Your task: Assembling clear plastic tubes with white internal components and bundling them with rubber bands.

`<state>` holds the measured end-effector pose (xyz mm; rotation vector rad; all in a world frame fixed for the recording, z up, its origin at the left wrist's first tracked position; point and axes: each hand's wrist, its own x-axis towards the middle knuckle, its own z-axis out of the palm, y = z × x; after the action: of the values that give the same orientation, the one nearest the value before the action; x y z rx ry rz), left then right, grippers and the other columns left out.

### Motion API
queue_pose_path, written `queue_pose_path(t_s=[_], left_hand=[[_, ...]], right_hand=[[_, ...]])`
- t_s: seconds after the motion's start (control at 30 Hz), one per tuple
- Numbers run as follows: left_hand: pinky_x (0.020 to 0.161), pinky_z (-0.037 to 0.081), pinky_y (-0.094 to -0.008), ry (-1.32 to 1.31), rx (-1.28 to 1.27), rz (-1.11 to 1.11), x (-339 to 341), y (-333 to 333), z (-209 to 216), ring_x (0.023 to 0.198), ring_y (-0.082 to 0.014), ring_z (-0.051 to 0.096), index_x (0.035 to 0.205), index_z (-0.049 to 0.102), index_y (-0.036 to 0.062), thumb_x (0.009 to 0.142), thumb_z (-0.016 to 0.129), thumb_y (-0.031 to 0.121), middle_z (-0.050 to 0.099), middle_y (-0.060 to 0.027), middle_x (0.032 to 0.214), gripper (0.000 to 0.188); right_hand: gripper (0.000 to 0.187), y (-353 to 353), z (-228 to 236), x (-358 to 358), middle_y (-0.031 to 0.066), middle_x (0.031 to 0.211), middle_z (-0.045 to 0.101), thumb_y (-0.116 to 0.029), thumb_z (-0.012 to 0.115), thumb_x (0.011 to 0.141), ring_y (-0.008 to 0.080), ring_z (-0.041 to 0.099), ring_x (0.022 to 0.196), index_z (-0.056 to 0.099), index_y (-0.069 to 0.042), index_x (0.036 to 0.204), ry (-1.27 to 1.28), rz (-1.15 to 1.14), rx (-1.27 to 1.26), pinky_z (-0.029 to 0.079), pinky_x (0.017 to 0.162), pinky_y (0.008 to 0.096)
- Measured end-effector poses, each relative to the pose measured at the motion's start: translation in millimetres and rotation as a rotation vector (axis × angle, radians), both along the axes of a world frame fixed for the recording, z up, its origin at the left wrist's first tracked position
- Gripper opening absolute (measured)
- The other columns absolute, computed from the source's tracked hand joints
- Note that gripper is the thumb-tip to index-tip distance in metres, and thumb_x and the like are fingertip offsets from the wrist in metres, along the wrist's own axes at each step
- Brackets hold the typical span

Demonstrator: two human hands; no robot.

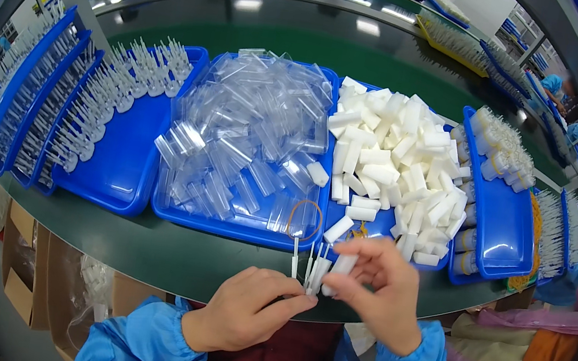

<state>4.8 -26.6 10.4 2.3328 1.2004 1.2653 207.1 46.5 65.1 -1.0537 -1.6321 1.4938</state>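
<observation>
My left hand (253, 307) is closed, its thumb and forefinger pinching a small bunch of white thin-stemmed plastic pieces (316, 273) at their lower ends. The stems point up and away from me, over the near edge of the table. Just to the right, my right hand (384, 290) grips a white foam block (344, 266) between thumb and fingers, close beside the stems. Whether the block touches them I cannot tell. Beyond my hands, a blue tray (223, 229) is heaped with clear plastic sleeves (252, 124), and another holds a pile of white foam blocks (384, 157).
An orange rubber band (305, 220) lies at the sleeve tray's near right corner. On the left, blue trays (114, 163) carry rows of upright white-stemmed pieces (92, 108). At right, a blue tray (505, 244) holds capped pieces (504, 148). A green conveyor (310, 32) runs behind; cardboard boxes (61, 274) stand below left.
</observation>
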Motion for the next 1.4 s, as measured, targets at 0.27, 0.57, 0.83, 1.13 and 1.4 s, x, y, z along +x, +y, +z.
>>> queue_pose_path(t_s=[0.27,0.57,0.83,1.13,1.4], left_hand=[[0.065,0.05,-0.0338,0.085,0.027,-0.021,7,2,3,0.082,-0.0221,0.064,0.107,0.074,0.0107,0.071,0.077,0.0,0.068,-0.004,0.102,0.037],[0.073,0.049,-0.03,0.212,0.043,-0.119,10,-6,18,0.092,-0.0184,0.064,0.112,0.073,0.0102,0.078,0.067,0.01,0.067,-0.0027,0.11,0.035],[0.074,0.048,-0.0295,0.257,0.052,-0.13,9,-5,14,0.096,-0.017,0.062,0.115,0.072,0.0095,0.081,0.064,0.013,0.066,-0.0025,0.114,0.035],[0.073,0.048,-0.0307,0.204,0.055,-0.063,8,-5,5,0.093,-0.0183,0.061,0.113,0.073,0.0094,0.077,0.068,0.011,0.067,-0.0018,0.113,0.037],[0.073,0.054,-0.0347,-0.051,0.151,0.001,4,-3,-9,0.09,-0.0248,0.065,0.112,0.07,0.0089,0.071,0.08,0.001,0.064,-0.0098,0.116,0.043]], right_hand=[[0.032,-8,-14,16,0.0073,0.103,0.067,0.006,0.068,0.088,0.0103,0.068,0.085,0.066,0.003,0.12,0.102,0.056,0.012,0.057,0.075,0.0244],[0.018,4,-19,17,0.007,0.095,0.071,0.003,0.063,0.092,0.0102,0.068,0.082,0.07,0.002,0.108,0.065,-0.26,0.074,0.054,0.074,0.0246],[0.015,5,-16,15,0.0084,0.093,0.072,0.0,0.069,0.088,0.0136,0.068,0.082,0.074,0.0,0.102,-0.013,-0.278,0.142,0.053,0.076,0.0272],[0.021,2,-12,15,0.0032,0.09,0.069,-0.004,0.072,0.085,0.0218,0.062,0.103,0.078,-0.011,0.105,-0.275,-0.106,0.575,0.042,0.091,0.0392],[0.026,2,-16,19,0.0055,0.094,0.069,-0.003,0.071,0.085,0.0241,0.06,0.104,0.078,-0.013,0.107,-0.065,0.09,0.573,0.039,0.099,0.0436]])
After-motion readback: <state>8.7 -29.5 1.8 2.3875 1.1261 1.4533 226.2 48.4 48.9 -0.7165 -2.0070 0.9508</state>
